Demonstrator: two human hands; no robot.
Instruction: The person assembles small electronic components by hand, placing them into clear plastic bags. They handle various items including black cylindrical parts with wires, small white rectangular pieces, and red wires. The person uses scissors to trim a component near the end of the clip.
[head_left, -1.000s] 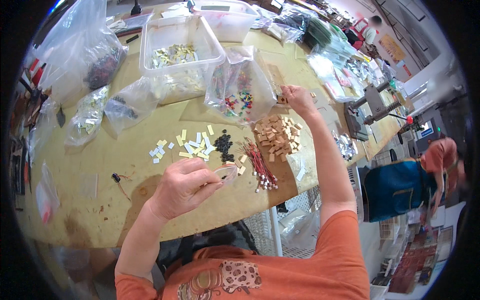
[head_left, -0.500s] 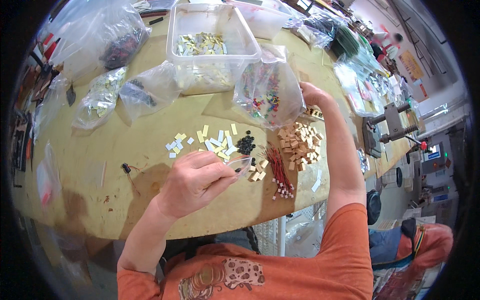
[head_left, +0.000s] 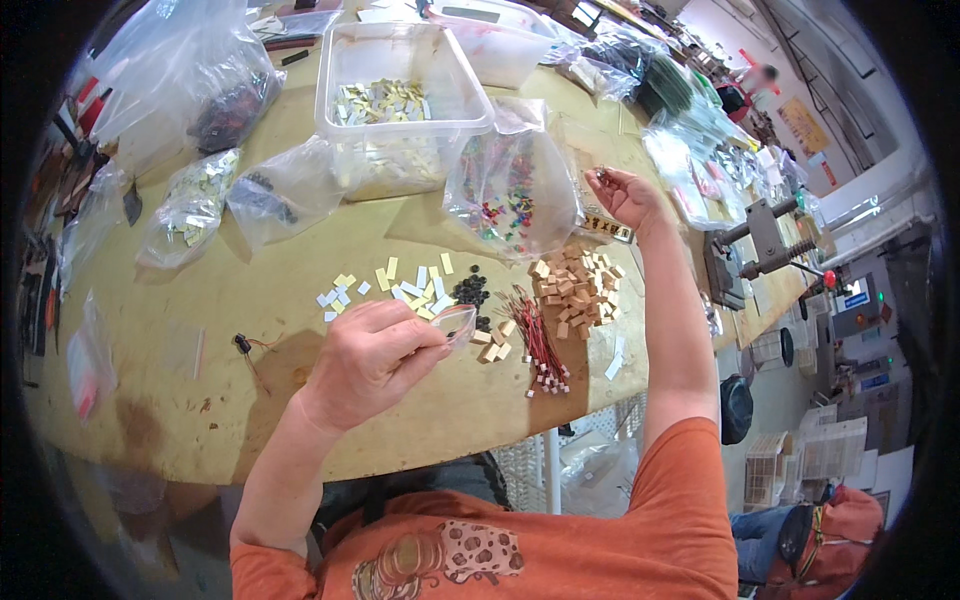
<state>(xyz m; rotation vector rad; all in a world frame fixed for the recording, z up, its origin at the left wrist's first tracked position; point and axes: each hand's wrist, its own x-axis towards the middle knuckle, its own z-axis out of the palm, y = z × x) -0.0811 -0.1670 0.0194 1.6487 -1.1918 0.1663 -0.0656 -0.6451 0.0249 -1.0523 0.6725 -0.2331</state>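
Observation:
My left hand [head_left: 365, 362] pinches the edge of a small clear zip bag [head_left: 459, 326], whose mouth points right over the table. At the far right my right hand [head_left: 628, 200] is turned partly palm up, fingers curled around something small and dark that I cannot make out. Just below it sits a small box with printed sides [head_left: 607, 226]. In front of me lie black ring-like parts [head_left: 470, 287], yellow and white strips [head_left: 422, 284], small wooden blocks [head_left: 578, 290] and a bundle of red wires with white connectors [head_left: 540, 345].
Behind the piles stand a clear plastic tub [head_left: 405, 125] of yellow and white pieces and a bag of colourful small parts [head_left: 510, 190]. More plastic bags [head_left: 190, 208] lie at left. A metal clamp-like fixture [head_left: 760, 245] stands at right. A person [head_left: 815, 540] is at the lower right.
My right hand has drawn back from behind the bag of colourful parts and turned its palm upward, with something small in its fingers. My left hand still pinches the zip bag; the view has shifted slightly.

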